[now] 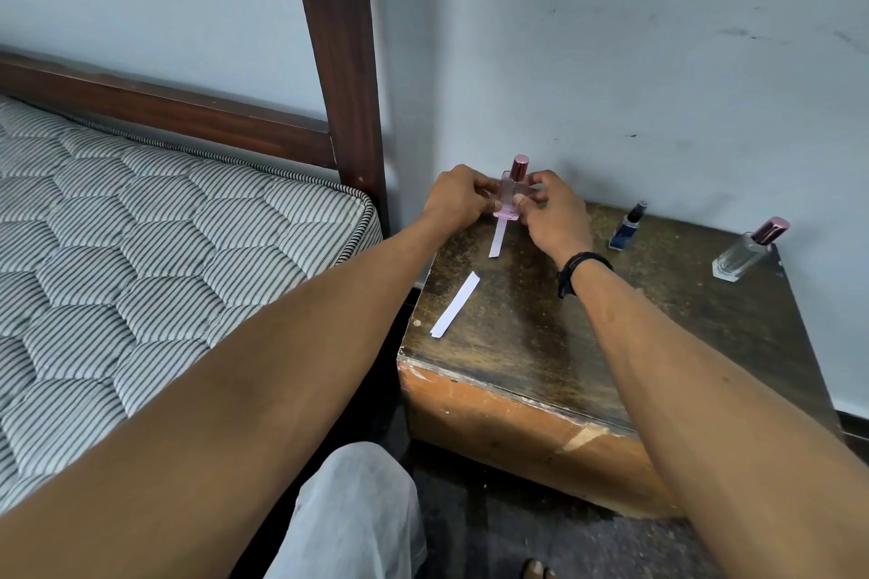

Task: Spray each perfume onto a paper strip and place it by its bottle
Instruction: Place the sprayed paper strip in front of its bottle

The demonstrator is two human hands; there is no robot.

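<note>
Both hands, left and right, clamped on pink bottle at frame centre, strip under it. Spare strip lower on tabletop.

Striped quilted mattress, dark wooden bedpost, worn, perhaps wooden, side table, scuffed wall

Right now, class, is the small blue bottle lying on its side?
No, the small blue bottle stands upright on the wooden table, near the wall.
</note>
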